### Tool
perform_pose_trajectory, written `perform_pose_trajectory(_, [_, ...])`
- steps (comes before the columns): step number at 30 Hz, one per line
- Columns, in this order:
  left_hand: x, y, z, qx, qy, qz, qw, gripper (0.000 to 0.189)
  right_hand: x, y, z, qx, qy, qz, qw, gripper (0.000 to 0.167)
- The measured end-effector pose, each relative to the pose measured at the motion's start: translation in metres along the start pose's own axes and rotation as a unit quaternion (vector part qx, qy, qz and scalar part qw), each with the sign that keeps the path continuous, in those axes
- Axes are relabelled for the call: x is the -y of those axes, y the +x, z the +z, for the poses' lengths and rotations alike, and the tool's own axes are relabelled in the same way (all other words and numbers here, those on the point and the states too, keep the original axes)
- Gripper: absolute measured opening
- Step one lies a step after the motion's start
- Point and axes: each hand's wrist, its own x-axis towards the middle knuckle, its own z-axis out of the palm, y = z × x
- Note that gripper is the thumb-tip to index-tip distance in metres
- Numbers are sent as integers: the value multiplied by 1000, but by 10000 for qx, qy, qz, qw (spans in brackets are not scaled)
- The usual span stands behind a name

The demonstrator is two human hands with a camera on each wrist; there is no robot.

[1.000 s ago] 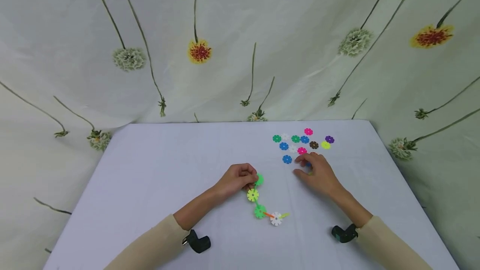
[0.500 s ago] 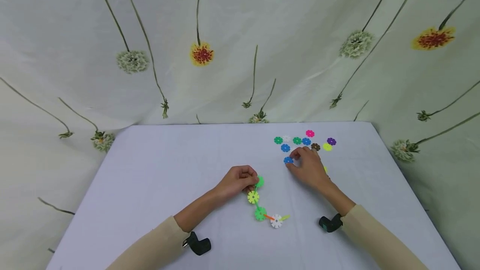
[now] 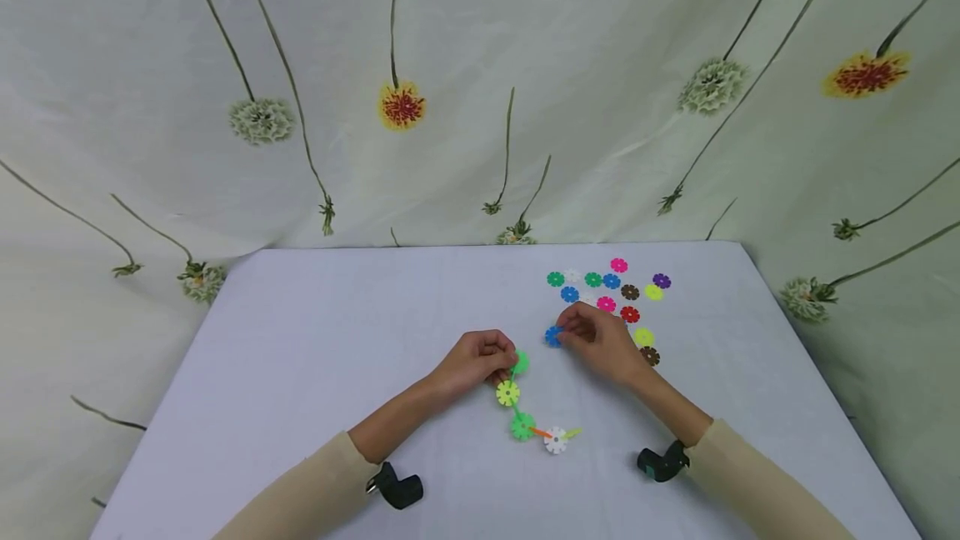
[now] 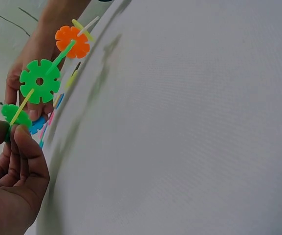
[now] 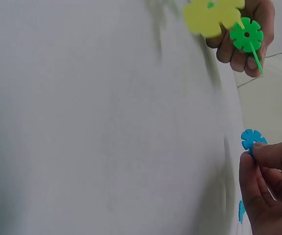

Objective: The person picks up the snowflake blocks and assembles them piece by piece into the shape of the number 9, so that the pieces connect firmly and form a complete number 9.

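Note:
My left hand (image 3: pixel 478 358) pinches the top green interlocking disc (image 3: pixel 521 362) of a chain of notched, flower-shaped discs. Below it hang a yellow-green disc (image 3: pixel 507 393), another green disc (image 3: pixel 522 426) and a white disc (image 3: pixel 556 440), joined edge to edge at angles. In the left wrist view an orange disc (image 4: pixel 73 42) shows near the chain's far end. Between thumb and fingers, my right hand (image 3: pixel 603 345) pinches a blue interlocking disc (image 5: pixel 250 138), a short way right of the chain's top. The two hands are apart.
Several loose discs lie on the white table (image 3: pixel 360 298) behind and beside the right hand, among them a red disc (image 3: pixel 630 315), a yellow disc (image 3: pixel 644 337) and a brown disc (image 3: pixel 649 356). A flower-print cloth (image 3: pixel 450 40) hangs behind the table's back edge.
The right hand has gone from hovering spread over the loose discs to pinching a blue one, and has carried it left toward the chain. The left hand stays in place with the chain.

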Motion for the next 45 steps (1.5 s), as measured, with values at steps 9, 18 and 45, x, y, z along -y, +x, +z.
perform_pose_trajectory(9, [-4,-1,0,54,-143,5,9999,20,17,-14,7,341,638,-146,9973,20])
perform_pose_trajectory(18, [-3,0,0,50,-176,-7,9998,20,24,-16,13,543,867,-321,9942,18])
perform_pose_trajectory(45, [-3,1,2,258,173,-140,9994,12,16,-12,15,1203,1622,-846,9757,5])
